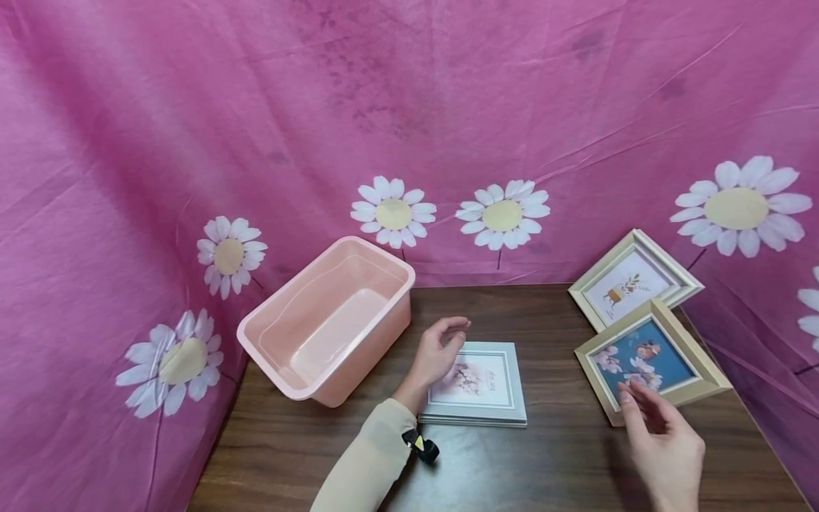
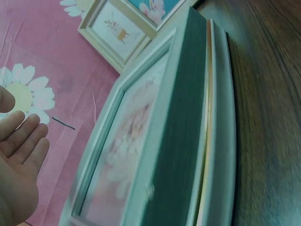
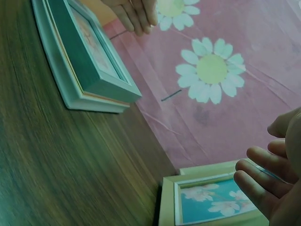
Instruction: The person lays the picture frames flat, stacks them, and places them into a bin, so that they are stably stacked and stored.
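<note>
Head view: Two bare hands, well apart, poised over a dark wood-grain table, neither with anything in its grasp.

Left hand: Fingers loosely bent above the far left corner of the white frame stack; the left wrist view shows the fingertips apart from it.

Right hand: Fingers relaxed and slightly bent at the near side of the tan frame; whether a fingertip brushes it cannot be told.

Tan frame: Blue flower picture facing up, near the table's right edge, overlapping the cream frame behind it. A hold on the border, thumb above and fingers beneath, would likely keep the picture free of prints; lifting rather than dragging should spare the cream frame a scrape.

White frame stack: Near the table's middle, blossom print up, between the pink tub and the tan frame. Lower layers jut past the top one in the left wrist view, so a two-sided grip reaching the lowest layer seems the surest way to keep them together.

Pink tub: Left of the stack, mouth upward, its rim well above the frames; any approach from the side probably needs height.
</note>
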`<control>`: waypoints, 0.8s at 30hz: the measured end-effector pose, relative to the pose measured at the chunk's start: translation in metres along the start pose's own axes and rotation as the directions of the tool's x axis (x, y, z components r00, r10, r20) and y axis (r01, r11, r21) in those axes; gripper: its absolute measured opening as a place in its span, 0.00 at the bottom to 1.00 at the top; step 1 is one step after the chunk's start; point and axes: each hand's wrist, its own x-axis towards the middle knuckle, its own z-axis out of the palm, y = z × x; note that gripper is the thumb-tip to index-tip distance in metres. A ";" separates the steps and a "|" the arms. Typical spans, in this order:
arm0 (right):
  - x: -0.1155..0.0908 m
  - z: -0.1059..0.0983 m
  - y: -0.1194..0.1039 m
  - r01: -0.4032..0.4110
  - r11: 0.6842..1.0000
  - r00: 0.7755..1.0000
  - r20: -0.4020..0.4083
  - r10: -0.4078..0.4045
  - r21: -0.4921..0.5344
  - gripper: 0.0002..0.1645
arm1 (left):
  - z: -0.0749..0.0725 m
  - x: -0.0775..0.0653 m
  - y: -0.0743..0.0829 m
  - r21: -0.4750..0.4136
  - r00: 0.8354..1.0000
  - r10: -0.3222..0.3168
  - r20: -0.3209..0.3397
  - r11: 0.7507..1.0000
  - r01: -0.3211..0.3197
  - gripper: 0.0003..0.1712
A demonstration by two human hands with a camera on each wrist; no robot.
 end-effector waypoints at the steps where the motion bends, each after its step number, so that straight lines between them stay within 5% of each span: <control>1: 0.001 -0.002 0.000 -0.004 1.000 1.000 -0.010 0.004 -0.013 0.17 | 0.002 0.001 0.001 0.001 1.000 -0.002 0.005 1.000 0.002 0.17; 15: 0.005 -0.015 0.008 -0.102 0.995 0.991 -0.082 0.102 0.005 0.15 | 0.024 0.010 0.011 0.030 0.997 -0.013 0.072 0.999 0.010 0.18; 24: 0.007 -0.024 0.014 -0.092 0.996 0.988 -0.122 0.094 0.020 0.11 | 0.041 0.012 0.015 0.038 0.995 -0.037 0.089 0.999 0.034 0.17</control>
